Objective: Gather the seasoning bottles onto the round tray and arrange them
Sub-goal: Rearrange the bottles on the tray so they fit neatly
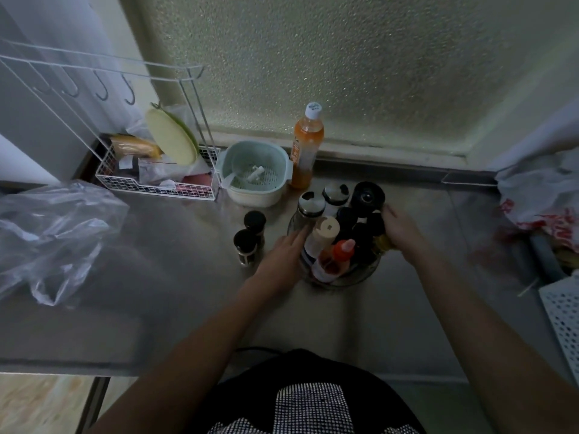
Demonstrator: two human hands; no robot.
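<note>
Black-capped jars [249,238], two, stand beside the round tray [357,275] between both hands [283,250]

Orange drink bottle [306,150] with white cap, upper centre. Pale mint colander [255,170] over cream bowl. White wire rack [156,180] at left. Red-tipped bottle [341,255], black-lidded jars [250,236], grey steel counter [156,292].

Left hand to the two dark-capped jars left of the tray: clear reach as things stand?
Probably yes. The left hand rests against the round tray's left side, and the two dark-capped jars stand on bare counter just to its left, with nothing between them.
</note>
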